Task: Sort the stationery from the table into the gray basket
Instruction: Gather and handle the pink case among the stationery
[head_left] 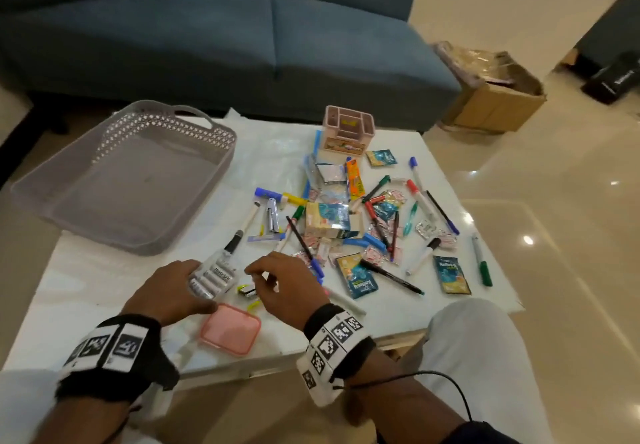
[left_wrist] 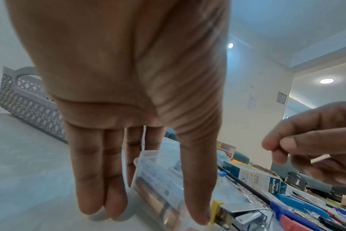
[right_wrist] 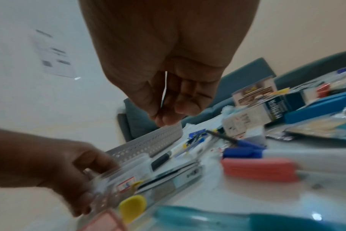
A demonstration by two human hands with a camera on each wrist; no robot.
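Note:
The gray basket [head_left: 138,183] stands empty at the table's back left; its lattice wall shows in the left wrist view [left_wrist: 26,100] and the right wrist view [right_wrist: 148,143]. My left hand [head_left: 199,287] grips a clear plastic case of white sticks [head_left: 213,277] at the near edge, fingers on one side and thumb on the other [left_wrist: 152,214]. The case [left_wrist: 158,179] rests on the white table [head_left: 104,270]. My right hand [head_left: 258,275] hovers just right of it with fingers curled [right_wrist: 168,115], above a small yellow and black item [head_left: 247,291], holding nothing I can see.
A pile of markers, pens, sachets and a small carton [head_left: 329,218] covers the table's right half. A pink organizer [head_left: 348,128] stands at the back and a pink lid [head_left: 230,328] lies near the front edge. Beyond are a blue sofa [head_left: 207,45] and a cardboard box [head_left: 495,97].

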